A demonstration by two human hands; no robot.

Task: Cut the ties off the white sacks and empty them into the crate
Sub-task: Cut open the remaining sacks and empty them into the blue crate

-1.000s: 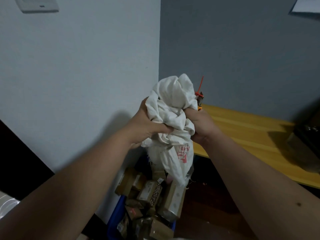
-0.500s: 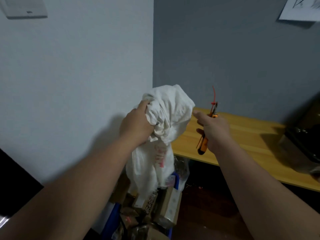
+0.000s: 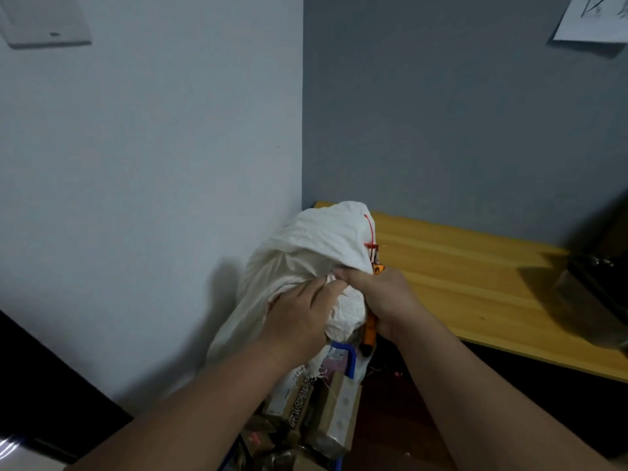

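Above the blue crate [image 3: 350, 363] of brown parcels [image 3: 334, 419], the white sack [image 3: 316, 246] hangs bunched between both hands. The left hand [image 3: 299, 321] grips its cloth; the right hand [image 3: 384, 297] pinches the sack while holding orange cutters [image 3: 369, 331], apparently with a red tie [image 3: 371, 232] caught at the tip. A yellow shelf [image 3: 475, 283] lies just beyond.

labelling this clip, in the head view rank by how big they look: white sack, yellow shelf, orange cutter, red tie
1. yellow shelf
2. white sack, though it is nearer the camera, so the top two are unsure
3. orange cutter, mostly hidden by the right hand
4. red tie
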